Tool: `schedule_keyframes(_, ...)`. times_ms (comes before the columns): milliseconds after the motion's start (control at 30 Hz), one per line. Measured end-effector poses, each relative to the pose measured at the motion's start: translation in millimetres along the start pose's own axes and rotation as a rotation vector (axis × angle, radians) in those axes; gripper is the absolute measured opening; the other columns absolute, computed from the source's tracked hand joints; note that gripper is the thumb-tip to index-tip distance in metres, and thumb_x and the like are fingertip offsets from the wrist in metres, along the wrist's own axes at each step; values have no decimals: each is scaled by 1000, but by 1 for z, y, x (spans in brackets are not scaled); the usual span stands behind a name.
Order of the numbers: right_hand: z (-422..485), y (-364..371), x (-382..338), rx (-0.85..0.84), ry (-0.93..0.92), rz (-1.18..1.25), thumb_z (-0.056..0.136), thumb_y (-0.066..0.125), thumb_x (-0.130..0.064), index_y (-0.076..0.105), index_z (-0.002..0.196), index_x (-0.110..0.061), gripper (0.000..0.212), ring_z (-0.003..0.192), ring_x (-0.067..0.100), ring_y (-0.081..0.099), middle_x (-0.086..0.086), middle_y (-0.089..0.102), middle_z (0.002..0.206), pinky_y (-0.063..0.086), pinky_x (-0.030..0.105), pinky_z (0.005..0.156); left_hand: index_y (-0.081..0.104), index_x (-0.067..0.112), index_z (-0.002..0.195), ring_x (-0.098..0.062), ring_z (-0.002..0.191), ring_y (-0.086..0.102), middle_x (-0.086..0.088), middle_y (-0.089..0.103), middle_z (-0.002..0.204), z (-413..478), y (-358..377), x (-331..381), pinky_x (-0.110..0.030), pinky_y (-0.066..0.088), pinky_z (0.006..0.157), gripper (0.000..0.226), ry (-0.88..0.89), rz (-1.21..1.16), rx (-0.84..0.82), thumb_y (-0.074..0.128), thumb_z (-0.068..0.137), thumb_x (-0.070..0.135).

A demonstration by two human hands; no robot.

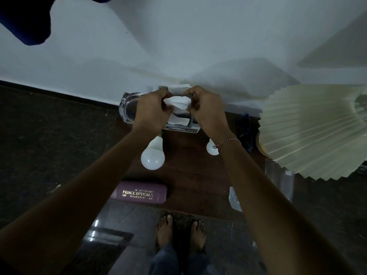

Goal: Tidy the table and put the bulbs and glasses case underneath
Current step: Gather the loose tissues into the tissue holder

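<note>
A white tissue is pinched between my left hand and my right hand, above a grey tissue box at the back of the dark wooden table. A large white bulb lies on the table below my left wrist. A smaller white bulb is partly hidden by my right wrist. The mauve glasses case, lettered "Prince Opticals", lies at the table's front left edge.
A glass ashtray stands at the back left by the wall. Blue-framed glasses lie at the right beside a pleated cream lampshade. A clear plastic bag sits at the front right. My bare feet stand on the dark floor.
</note>
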State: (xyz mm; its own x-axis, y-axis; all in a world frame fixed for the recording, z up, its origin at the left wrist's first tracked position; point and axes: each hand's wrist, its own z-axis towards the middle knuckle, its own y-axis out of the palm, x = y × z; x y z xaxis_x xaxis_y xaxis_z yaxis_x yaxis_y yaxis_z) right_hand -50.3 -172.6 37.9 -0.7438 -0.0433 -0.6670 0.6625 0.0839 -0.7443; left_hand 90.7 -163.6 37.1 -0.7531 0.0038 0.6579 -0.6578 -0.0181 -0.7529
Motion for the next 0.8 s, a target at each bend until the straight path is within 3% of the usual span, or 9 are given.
schedule_keyframes(100, -1, 2, 1, -2, 9, 33, 81, 64, -2, 62, 110, -8, 30, 89, 22, 65, 13, 70, 95, 49, 23, 79, 67, 10, 103, -18, 86, 64, -8, 72, 97, -1, -1, 1, -14, 41, 75, 28, 0, -25, -7, 60, 76, 3)
schedule_keyframes(200, -2, 2, 0, -6, 14, 16, 81, 63, 0, 62, 111, -9, 31, 88, 21, 65, 11, 69, 93, 47, 22, 78, 66, 8, 103, -23, 89, 64, -10, 71, 98, -3, -3, 2, -31, 51, 84, 29, 2, -46, -24, 60, 75, 0)
schedule_keyframes(300, -5, 3, -2, -33, 3, -20, 82, 60, 1, 60, 114, -8, 33, 95, 25, 63, 13, 67, 103, 51, 33, 89, 65, 7, 106, -24, 93, 65, -11, 71, 101, -5, -4, 2, -39, 53, 87, 33, -26, -77, -39, 60, 75, -2)
schedule_keyframes(533, -20, 4, -7, -10, -37, -125, 85, 57, 0, 53, 123, -8, 39, 108, 27, 54, 14, 53, 119, 49, 39, 93, 62, 8, 110, -24, 100, 63, -11, 68, 107, -16, -1, 1, -36, 53, 88, 40, -43, -116, -20, 62, 72, -7)
schedule_keyframes(667, -30, 1, -8, 94, -49, -116, 88, 51, -1, 54, 120, -7, 33, 106, 26, 54, 14, 52, 119, 50, 38, 89, 61, 11, 112, -18, 96, 61, -9, 68, 106, -21, -3, 0, -24, 48, 80, 39, -16, -74, 28, 61, 75, -3)
schedule_keyframes(800, -46, -6, -5, 176, -30, -74, 89, 52, -1, 56, 118, -8, 31, 100, 25, 58, 13, 55, 114, 53, 36, 86, 58, 16, 118, -23, 102, 59, -8, 64, 113, -37, -7, 6, -36, 54, 81, 42, 6, -38, 103, 61, 79, 3)
